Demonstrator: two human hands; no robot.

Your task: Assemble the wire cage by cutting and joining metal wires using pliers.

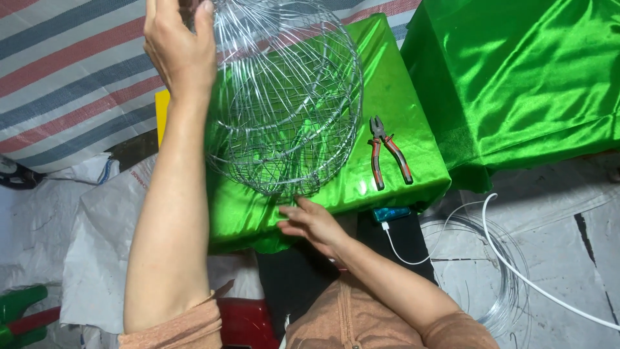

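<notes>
A round cage of thin silver wire (pixel 290 103) stands on a shiny green cloth (pixel 387 84) over a low table. My left hand (pixel 177 45) is raised at the top left and grips the cage's upper rim. My right hand (pixel 310 223) reaches up from below with fingers spread, touching the wire at the cage's lower edge. A pair of pliers (pixel 387 152) with red and black handles lies on the cloth to the right of the cage, apart from both hands.
A second table draped in green cloth (pixel 516 77) stands at the right. A coil of loose wire (pixel 491 278) and a white cable (pixel 536 271) lie on the grey floor. A blue device (pixel 391 214) sits below the table edge. Striped sheeting (pixel 71 71) covers the upper left.
</notes>
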